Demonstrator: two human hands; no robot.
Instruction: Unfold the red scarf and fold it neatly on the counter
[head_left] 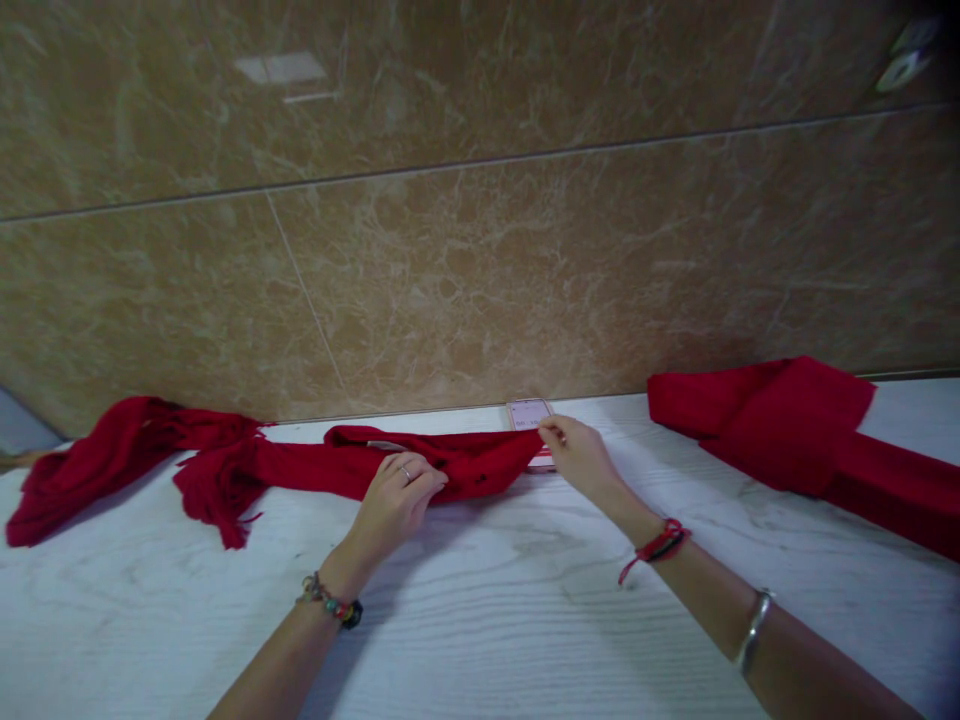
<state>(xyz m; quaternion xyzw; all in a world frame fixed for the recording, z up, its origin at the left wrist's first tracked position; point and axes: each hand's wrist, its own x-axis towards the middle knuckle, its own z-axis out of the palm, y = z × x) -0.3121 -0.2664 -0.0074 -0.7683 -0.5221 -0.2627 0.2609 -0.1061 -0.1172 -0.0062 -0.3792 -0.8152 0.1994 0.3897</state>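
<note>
A red fringed scarf (322, 468) stretches across the white table in front of me, its tasselled end to the left. My left hand (401, 490), with a ring on one finger, has its fingers curled onto the scarf near the middle. At the scarf's right end, my right hand (574, 445) pinches the edge of the cloth between thumb and fingers. A pale label shows along the scarf's upper fold. Behind the right end lies a phone (530, 410) with its screen lit, partly covered by the cloth.
Another red fringed cloth (112, 460) lies bunched at the far left. On the right rests a folded red cloth (787, 430) running out of view. A brown marbled tile wall (480, 270) rises along the back edge of the white wood-grain table (540, 620).
</note>
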